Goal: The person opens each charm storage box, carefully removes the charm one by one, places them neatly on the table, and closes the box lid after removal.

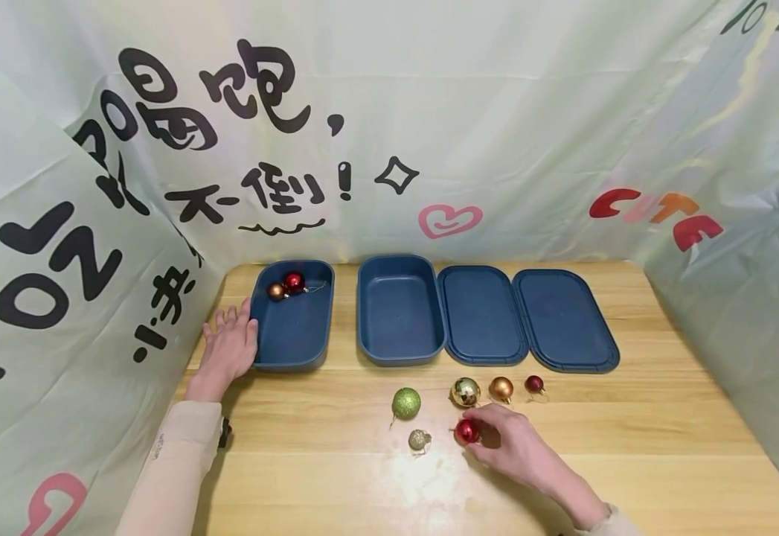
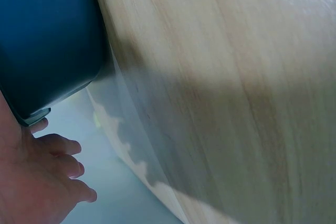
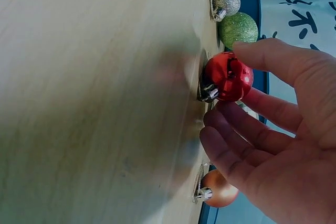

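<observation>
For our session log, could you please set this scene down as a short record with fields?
Left hand: touches the left box
Right hand: pinches a red bauble
In left box: copper ball, shiny red ball
Right box: between left box and two blue lids
Loose on table: green ball, pale glitter ball, gold ball, orange ball, dark red ball
</observation>
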Demonstrator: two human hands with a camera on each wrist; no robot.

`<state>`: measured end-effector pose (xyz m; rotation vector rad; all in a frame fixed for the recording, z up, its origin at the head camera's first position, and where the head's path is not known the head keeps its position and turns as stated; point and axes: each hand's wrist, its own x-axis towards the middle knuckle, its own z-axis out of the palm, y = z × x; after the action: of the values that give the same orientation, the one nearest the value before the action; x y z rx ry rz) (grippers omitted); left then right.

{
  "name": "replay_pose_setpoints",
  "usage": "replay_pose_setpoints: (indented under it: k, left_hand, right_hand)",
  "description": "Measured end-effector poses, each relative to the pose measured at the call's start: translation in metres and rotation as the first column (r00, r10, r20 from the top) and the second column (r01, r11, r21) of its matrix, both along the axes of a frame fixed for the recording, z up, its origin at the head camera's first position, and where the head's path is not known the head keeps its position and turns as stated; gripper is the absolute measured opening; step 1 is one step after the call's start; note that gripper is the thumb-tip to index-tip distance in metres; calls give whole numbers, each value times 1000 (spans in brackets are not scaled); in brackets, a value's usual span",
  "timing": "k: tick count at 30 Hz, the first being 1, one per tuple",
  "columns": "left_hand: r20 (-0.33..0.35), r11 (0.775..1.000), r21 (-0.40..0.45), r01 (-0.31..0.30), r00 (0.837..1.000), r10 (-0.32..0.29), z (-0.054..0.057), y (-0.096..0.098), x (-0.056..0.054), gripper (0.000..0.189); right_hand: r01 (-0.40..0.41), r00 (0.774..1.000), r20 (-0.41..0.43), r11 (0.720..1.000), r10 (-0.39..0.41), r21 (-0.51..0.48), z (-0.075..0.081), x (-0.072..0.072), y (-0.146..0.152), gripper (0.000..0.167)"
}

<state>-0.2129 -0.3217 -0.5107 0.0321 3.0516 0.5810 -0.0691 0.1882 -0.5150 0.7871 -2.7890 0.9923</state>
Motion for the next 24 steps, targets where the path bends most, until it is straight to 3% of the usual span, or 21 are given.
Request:
replay_pose_setpoints:
  k: [17,24]
  left_hand:
    - [-2,1000,-3,4,1000,-4,0,0,0,62]
    - [2,1000,-5,3,1000,-3,0,0,0,62]
  right_hand:
    - [-17,1000,5,1000,17,7,2,0,4,45]
    - [-24,999,-34,998,22,-67,9,-4,2,42]
